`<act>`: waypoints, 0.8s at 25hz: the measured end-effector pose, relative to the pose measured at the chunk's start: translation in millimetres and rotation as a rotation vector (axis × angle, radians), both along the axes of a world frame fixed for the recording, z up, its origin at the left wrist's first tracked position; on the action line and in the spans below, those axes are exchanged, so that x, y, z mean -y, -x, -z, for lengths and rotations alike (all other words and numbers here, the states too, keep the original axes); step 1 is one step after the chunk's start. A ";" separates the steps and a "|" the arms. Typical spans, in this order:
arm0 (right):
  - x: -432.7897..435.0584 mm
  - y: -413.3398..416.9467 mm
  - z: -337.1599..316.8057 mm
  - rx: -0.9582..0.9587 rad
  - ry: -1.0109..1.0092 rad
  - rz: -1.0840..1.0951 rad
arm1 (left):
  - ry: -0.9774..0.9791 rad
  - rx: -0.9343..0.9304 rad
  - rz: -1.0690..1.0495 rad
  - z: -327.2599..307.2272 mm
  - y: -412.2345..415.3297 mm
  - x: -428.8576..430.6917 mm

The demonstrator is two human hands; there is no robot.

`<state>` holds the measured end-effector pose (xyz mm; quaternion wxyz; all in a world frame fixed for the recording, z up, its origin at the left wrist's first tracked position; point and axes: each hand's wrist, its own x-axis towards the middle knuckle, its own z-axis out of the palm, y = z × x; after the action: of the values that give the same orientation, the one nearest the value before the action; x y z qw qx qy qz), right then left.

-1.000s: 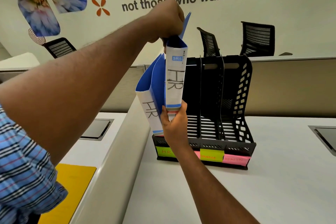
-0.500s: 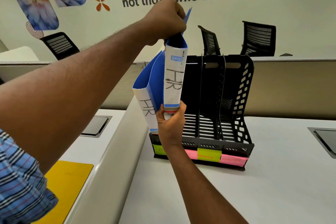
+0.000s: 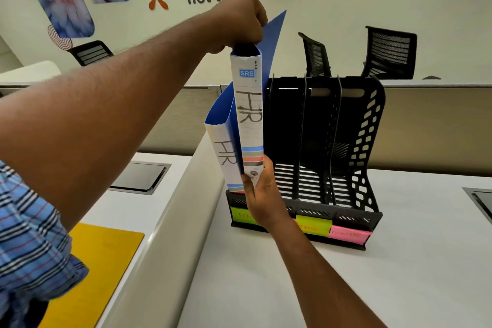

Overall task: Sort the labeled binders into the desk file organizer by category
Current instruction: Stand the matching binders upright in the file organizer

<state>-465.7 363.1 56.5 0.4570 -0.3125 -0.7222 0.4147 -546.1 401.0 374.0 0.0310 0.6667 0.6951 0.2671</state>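
A black desk file organizer (image 3: 354, 157) with several slots stands on the white desk. Coloured labels run along its front: a green one reading HR (image 3: 241, 215), a green FINANCE label (image 3: 312, 225) and a pink ADMIN label (image 3: 348, 234). One blue binder marked HR (image 3: 225, 160) leans in the leftmost slot. A second blue binder marked HR (image 3: 249, 114) is held upright just above the same slot. My left hand (image 3: 242, 24) grips its top edge. My right hand (image 3: 259, 192) holds its bottom end.
A yellow folder (image 3: 98, 261) lies on the lower desk at the left. Grey cable hatches (image 3: 141, 176) sit in the desks at left and far right (image 3: 482, 201). Black mesh chairs (image 3: 388, 50) stand behind the partition. The other organizer slots hold nothing.
The held HR binder has tilted a little more upright and stays over the leftmost slot. Both hands keep their grip.
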 end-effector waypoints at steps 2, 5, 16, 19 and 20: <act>-3.8 -15.2 -0.7 0.181 -0.017 -0.062 | 0.038 -0.011 0.015 -0.2 5.0 0.9; -7.6 -32.1 -6.6 0.461 -0.060 -0.065 | 0.063 0.059 0.013 1.6 14.9 0.3; -21.9 -30.2 -10.9 0.652 0.011 0.015 | 0.015 0.064 -0.006 3.6 11.2 -5.7; -22.3 -27.1 -7.8 0.658 -0.004 0.056 | 0.002 0.055 -0.022 4.0 15.9 -6.6; -22.0 -26.2 -6.6 0.664 -0.016 0.071 | 0.005 0.042 -0.012 3.7 16.0 -7.0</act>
<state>-439.5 385.0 63.1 0.2133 -0.4521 -0.8234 0.2685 -562.1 408.0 370.3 0.0457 0.6567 0.6990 0.2794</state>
